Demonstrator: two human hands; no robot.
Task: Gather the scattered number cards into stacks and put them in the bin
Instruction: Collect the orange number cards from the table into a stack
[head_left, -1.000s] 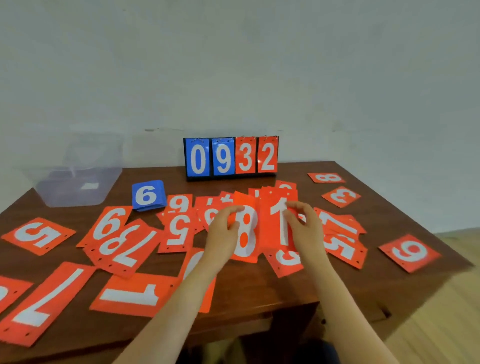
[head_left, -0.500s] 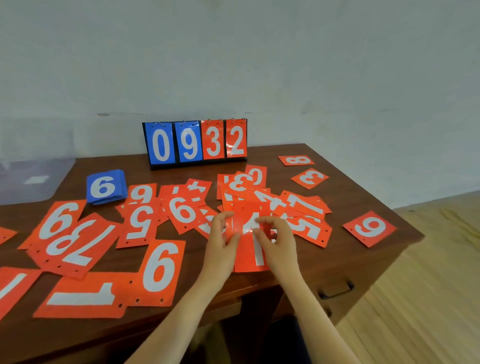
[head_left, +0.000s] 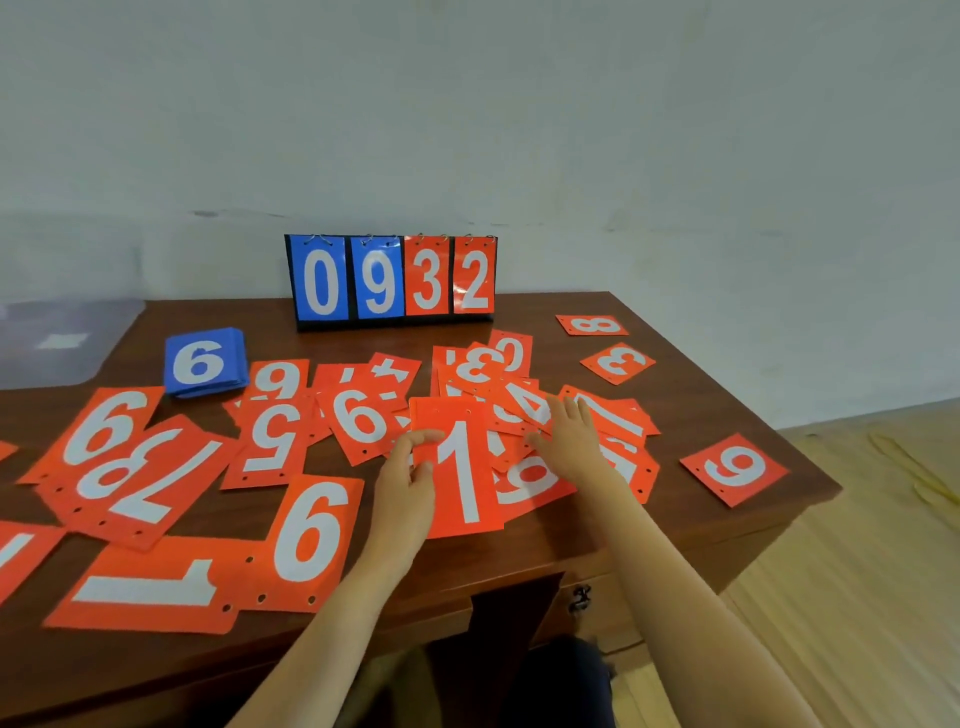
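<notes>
Several red number cards lie scattered over the brown table (head_left: 675, 499). My left hand (head_left: 405, 483) grips the left edge of a small red stack with a "1" card (head_left: 460, 473) on top, held near the table's front. My right hand (head_left: 571, 441) has let that stack go and lies with straight fingers on the overlapping red cards (head_left: 524, 410) to its right. A neat stack of blue cards (head_left: 202, 364) with a "6" on top sits at the left. The clear plastic bin (head_left: 62, 343) shows only partly at the far left edge.
A flip scoreboard (head_left: 392, 280) reading 0932 stands at the table's back by the wall. Single red cards lie toward the right: an "8" (head_left: 592, 326), a "3" (head_left: 618, 362) and a "9" (head_left: 735, 469) near the right edge. Wooden floor lies beyond.
My right hand has left the held stack and moved right onto the loose cards. My left hand now holds the stack alone. The view has shifted right, so the bin is almost out of sight.
</notes>
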